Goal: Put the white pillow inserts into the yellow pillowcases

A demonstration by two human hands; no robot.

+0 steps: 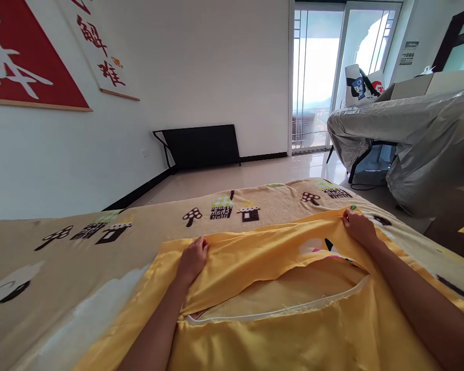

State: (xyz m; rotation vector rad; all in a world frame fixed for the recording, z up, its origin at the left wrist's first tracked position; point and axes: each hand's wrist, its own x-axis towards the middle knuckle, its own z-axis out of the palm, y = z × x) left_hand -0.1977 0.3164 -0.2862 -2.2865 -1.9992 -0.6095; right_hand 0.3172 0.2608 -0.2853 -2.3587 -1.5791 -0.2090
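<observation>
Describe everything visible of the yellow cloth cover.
The yellow cloth cover looks thin, smooth and slightly creased. A long slit gapes across it, its near edge lined with a white strip and frayed threads. Part of a white, pink and black print shows beyond. It lies spread on the patterned blanket, its far edge held by the left hand and right hand.

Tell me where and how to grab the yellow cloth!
I'd probably pinch the yellow cloth by its far edge, one hand toward each end, reaching from the near side, as the left hand and right hand do. That thin edge runs crosswise, beyond the open slit.
</observation>
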